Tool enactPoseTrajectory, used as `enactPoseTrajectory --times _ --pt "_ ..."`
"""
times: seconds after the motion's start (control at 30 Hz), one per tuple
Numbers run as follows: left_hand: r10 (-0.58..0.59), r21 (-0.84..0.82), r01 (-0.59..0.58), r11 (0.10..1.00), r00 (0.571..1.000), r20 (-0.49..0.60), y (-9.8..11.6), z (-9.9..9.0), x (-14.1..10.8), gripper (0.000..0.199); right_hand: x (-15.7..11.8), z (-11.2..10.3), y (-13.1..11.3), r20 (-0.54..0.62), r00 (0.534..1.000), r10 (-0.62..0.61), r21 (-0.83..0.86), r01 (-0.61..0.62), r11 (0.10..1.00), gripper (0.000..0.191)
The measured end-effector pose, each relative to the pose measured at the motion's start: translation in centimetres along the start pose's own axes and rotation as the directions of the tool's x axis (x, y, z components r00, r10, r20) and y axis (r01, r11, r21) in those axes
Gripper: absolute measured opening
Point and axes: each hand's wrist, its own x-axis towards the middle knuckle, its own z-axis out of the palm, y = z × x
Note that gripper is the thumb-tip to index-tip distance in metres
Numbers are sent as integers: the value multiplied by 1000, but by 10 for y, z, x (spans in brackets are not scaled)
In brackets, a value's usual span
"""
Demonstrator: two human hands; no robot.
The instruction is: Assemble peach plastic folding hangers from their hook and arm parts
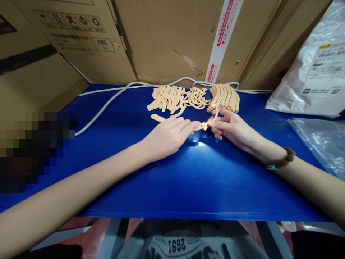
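My left hand (172, 136) is closed over a long, flat cream plastic piece (157, 118), whose two ends stick out past the fingers. At that piece's right end, my right hand (228, 126) pinches a small curved cream plastic piece (216, 112) between thumb and fingers. The two pieces meet at a knobbly joint; whether they are locked together I cannot tell. Just beyond my hands lie a heap of wavy cream pieces (168, 97), a heap of small curved hooks (198, 98) and a neat row of broad curved pieces (225, 97).
White cables (115, 94) run along the back of the blue table (172, 190). Cardboard boxes (172, 39) stand behind and at the left. A white plastic parcel (309, 68) and a clear plastic bag (320, 140) lie at the right.
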Motion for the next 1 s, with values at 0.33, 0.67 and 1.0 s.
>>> enactPoseTrajectory --times 0.33,0.67,1.0 --pt "29 78 -32 996 999 46 0 1 0 35 -1 1 7 -4 992 -128 -99 127 987 52" --pt "18 105 -26 994 997 72 2 3 -1 37 -2 -1 4 61 987 -146 -207 155 966 61" --pt "21 109 -29 994 997 77 3 6 -2 36 -3 0 4 63 979 -194 -310 203 929 55"
